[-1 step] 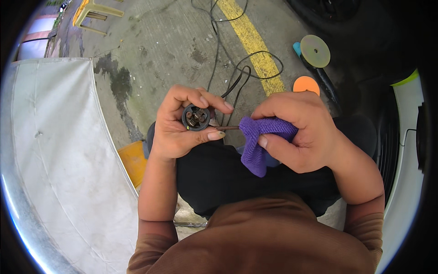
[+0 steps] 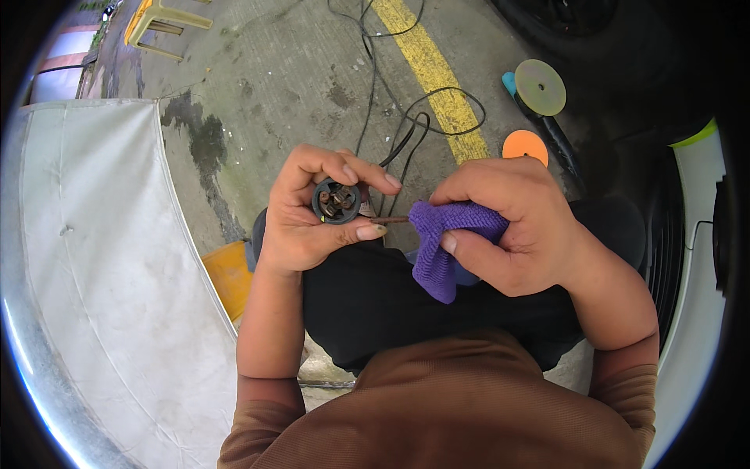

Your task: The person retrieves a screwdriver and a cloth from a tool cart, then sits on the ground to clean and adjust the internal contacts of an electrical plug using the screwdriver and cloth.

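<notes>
My left hand [image 2: 293,211] is closed round the side of a black round housing [image 2: 337,202]; its uncovered face shows several brass-coloured and rusty metal pieces. In my right hand [image 2: 535,227] is a bunched purple cloth [image 2: 437,262], pinched between thumb and fingers. Out of the cloth, toward my left thumb, sticks a thin brown metal rod [image 2: 397,220]. The cloth hides the rod's other end, so its kind is unclear. Just beyond my left fingertips runs a looped black cable [image 2: 408,141]; where it ends is hidden.
On the concrete floor [image 2: 281,78] at the right lie a power tool with a round pale-green pad [image 2: 541,87] and an orange disc [image 2: 525,144]. A yellow line [image 2: 426,62] crosses the floor. At left are a whitish sheet [image 2: 117,250], a yellow object [image 2: 228,273] and a stool [image 2: 168,17].
</notes>
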`<state>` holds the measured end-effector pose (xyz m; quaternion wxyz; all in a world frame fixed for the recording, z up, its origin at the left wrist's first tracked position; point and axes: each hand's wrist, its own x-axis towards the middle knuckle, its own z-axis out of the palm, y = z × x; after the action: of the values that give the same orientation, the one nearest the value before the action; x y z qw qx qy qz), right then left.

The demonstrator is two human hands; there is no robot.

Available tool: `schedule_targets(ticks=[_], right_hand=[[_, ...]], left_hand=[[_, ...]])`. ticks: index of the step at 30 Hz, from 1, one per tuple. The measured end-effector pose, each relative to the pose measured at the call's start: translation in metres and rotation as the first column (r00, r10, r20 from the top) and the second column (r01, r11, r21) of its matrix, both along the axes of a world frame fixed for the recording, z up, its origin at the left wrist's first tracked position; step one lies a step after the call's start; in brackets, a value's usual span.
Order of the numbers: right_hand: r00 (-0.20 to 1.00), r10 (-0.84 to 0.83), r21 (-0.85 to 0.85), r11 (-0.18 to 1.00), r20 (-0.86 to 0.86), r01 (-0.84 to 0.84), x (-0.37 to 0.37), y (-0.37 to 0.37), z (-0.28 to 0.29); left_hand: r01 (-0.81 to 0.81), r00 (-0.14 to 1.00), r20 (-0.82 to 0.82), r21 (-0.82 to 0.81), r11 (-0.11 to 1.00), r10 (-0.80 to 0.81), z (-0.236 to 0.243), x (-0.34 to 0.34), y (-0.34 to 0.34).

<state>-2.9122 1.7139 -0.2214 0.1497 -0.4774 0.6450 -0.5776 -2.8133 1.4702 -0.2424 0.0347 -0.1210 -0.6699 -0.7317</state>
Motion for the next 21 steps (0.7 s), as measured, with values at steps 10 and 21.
schedule_targets(ticks=[10, 21], right_hand=[[0.997, -0.016, 0.092, 0.996, 0.072, 0.009, -0.0015, -0.0068, 0.0027], [0.999, -0.005, 0.081, 0.997, 0.042, 0.002, -0.0042, -0.0108, -0.0027]], left_hand=[[-0.027, 1.000, -0.003, 0.026, 0.999, 0.027, 0.0004, -0.0007, -0.0026], [-0.247, 0.967, -0.106, -0.132, 0.960, 0.234, 0.0050, 0.0038, -0.0038]])
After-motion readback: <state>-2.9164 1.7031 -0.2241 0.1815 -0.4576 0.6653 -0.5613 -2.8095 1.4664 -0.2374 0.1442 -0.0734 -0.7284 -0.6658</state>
